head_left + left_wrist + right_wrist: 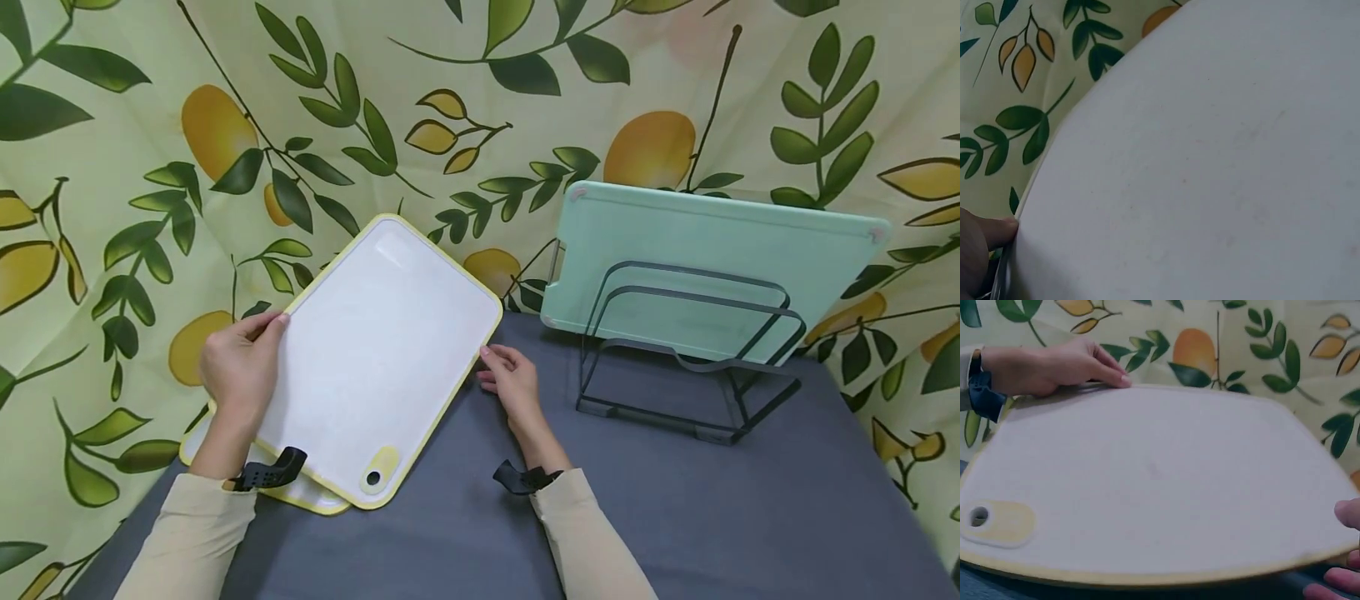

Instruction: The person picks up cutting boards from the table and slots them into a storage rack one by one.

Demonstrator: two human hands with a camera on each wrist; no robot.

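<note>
A white cutting board with a yellow rim and a hanging hole is tilted up over the table. My left hand grips it by its left edge, thumb on the near face; the other fingers are mostly hidden behind. At the opposite edge, my right hand has its thumb at the rim. In the right wrist view, the fingertips show loosely bent just below that edge. A second white board with a yellow rim lies partly hidden under the first, below my left wrist.
A dark metal rack stands on the right of the grey-blue tabletop. A mint-green cutting board leans upright in it. Behind the table hangs a cloth printed with leaves and fruit.
</note>
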